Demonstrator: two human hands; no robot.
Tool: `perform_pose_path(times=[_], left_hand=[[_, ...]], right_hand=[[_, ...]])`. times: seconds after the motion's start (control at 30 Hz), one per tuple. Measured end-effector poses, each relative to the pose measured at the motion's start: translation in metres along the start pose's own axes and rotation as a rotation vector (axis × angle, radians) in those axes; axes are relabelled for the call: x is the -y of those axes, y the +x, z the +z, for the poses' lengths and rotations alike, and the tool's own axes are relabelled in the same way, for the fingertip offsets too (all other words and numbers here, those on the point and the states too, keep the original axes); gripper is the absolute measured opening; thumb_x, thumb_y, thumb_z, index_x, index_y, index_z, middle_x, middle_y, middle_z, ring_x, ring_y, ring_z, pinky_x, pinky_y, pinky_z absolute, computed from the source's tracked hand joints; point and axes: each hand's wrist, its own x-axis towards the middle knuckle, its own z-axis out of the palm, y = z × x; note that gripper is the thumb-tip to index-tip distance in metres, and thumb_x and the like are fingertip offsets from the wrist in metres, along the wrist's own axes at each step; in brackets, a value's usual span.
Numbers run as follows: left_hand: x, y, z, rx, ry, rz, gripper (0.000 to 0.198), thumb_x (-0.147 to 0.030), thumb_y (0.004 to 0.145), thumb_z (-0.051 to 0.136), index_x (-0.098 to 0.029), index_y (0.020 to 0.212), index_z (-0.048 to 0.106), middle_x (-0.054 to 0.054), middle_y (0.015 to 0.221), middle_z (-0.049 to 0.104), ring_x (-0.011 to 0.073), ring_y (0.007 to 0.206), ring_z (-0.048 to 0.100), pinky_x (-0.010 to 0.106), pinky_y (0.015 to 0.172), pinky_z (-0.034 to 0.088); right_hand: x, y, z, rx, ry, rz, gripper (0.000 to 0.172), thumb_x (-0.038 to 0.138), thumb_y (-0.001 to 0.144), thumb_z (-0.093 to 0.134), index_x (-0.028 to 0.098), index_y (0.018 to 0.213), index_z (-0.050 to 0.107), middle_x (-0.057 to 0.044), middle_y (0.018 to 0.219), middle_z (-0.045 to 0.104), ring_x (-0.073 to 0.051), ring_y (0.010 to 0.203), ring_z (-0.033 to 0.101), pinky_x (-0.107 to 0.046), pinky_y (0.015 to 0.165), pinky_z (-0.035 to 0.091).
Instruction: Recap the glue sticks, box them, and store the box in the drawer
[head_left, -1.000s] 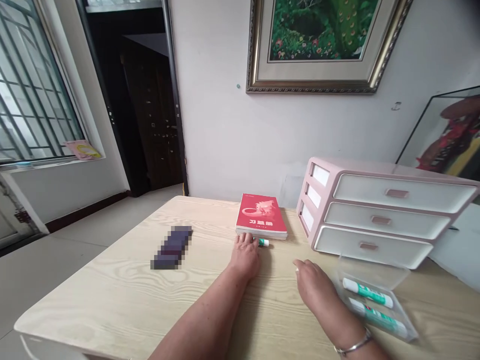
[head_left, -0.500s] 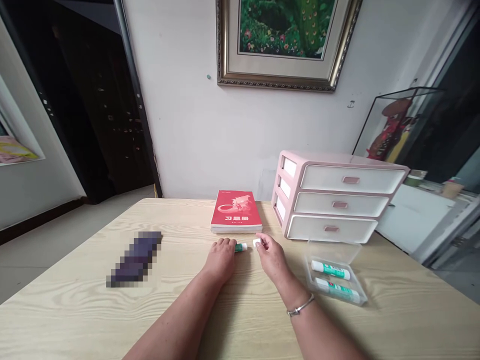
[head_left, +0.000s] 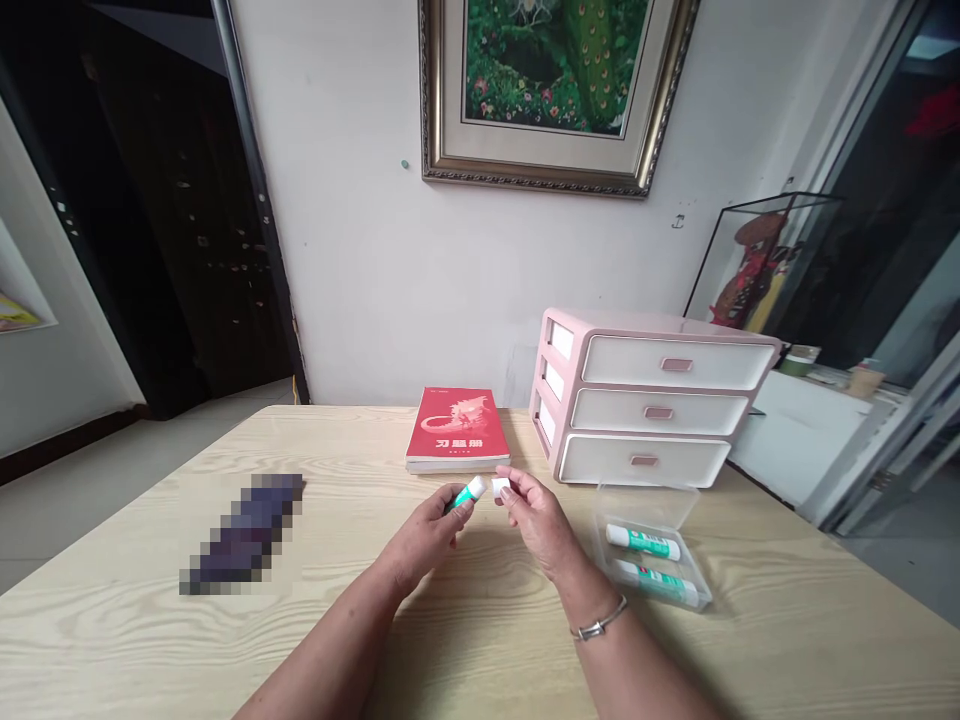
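Now my left hand [head_left: 420,535] pinches a green-white glue stick [head_left: 466,493] above the worktop [head_left: 225,640], tip tilted up toward the right so it faces the other hand. My right hand [head_left: 536,515] has its fingers closed on the small white cap [head_left: 500,487], just beside the stick's tip, not touching. Red book [head_left: 455,428] lies behind; clear box [head_left: 651,545] with two more sticks sits right, near pink drawer unit [head_left: 645,410].

Your single head camera is looking forward and down across the wooden table [head_left: 150,640], facing the white wall [head_left: 360,250]. It is sitting close above your forearms, taking in the framed picture [head_left: 555,90] too.
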Motion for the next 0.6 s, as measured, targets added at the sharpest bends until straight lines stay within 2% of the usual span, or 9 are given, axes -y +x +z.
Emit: perform_pose_path(times=[0.13,0.23,0.33,0.43,0.6], left_hand=[[0.005,0.002,0.002,0.054,0.061,0.001,0.048,-0.060,0.087,0.052,-0.019,0.111,0.059,-0.004,0.072,0.048,0.0127,0.065,0.044,0.025,0.061,0.038],[0.005,0.002,-0.001,0.100,0.055,-0.003,0.044,-0.060,0.088,0.050,-0.019,0.100,0.059,-0.004,0.072,0.051,0.0123,0.065,0.046,0.023,0.060,0.037],[0.002,0.000,-0.008,0.185,0.000,-0.023,0.040,-0.058,0.087,0.051,-0.018,0.089,0.058,-0.001,0.080,0.057,0.0120,0.067,0.047,0.022,0.057,0.035],[0.000,-0.001,-0.015,0.265,-0.047,-0.042,0.035,-0.052,0.086,0.055,-0.017,0.086,0.058,0.001,0.084,0.059,0.0111,0.065,0.047,0.022,0.056,0.033],[0.001,-0.002,-0.020,0.305,-0.094,-0.038,0.033,-0.050,0.087,0.056,-0.018,0.084,0.055,0.000,0.078,0.055,0.0103,0.063,0.044,0.022,0.055,0.032]], right_hand=[[0.004,-0.002,0.001,0.055,0.013,-0.078,0.048,0.045,0.085,0.062,0.017,0.123,0.062,-0.009,0.103,0.068,-0.020,0.089,0.062,-0.031,0.075,0.051],[0.004,-0.005,0.001,0.093,-0.059,-0.140,0.044,0.043,0.089,0.060,0.017,0.124,0.062,-0.009,0.106,0.068,-0.020,0.094,0.062,-0.034,0.086,0.050],[0.004,-0.007,0.001,0.123,-0.124,-0.173,0.042,0.041,0.091,0.058,0.017,0.126,0.061,-0.009,0.109,0.068,-0.019,0.091,0.062,-0.033,0.083,0.050],[0.005,-0.009,0.001,0.161,-0.135,-0.189,0.041,0.038,0.091,0.059,0.017,0.125,0.062,-0.009,0.107,0.069,-0.018,0.087,0.062,-0.031,0.080,0.051],[0.008,-0.011,0.000,0.214,-0.154,-0.205,0.040,0.036,0.091,0.060,0.018,0.127,0.062,-0.008,0.106,0.069,-0.018,0.088,0.063,-0.031,0.081,0.051]])
